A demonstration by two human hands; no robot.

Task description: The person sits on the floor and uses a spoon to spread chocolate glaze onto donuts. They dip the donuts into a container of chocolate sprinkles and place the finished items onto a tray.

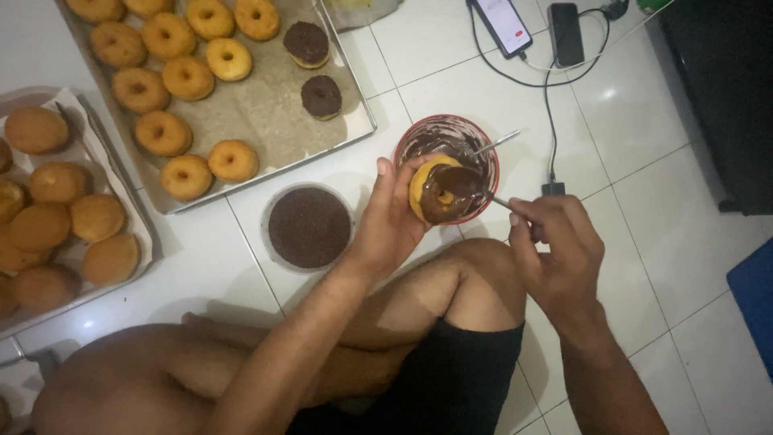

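My left hand (389, 217) holds a ring doughnut (431, 192) over the near rim of a red bowl (491, 161) of melted chocolate. Dark chocolate covers part of the doughnut's top. My right hand (555, 250) grips a spoon (483, 196) whose tip rests on the doughnut in the chocolate. A second metal utensil (493, 145) leans in the bowl. A round tub of chocolate sprinkles (309, 227) sits on the floor just left of my left hand.
A metal tray (266, 121) holds several plain doughnuts and two chocolate-topped ones (314, 68). Another tray (121, 201) at left holds round buns. A phone (501, 24), a power bank (565, 34) and cables lie on the white tiles beyond. My bent legs are below.
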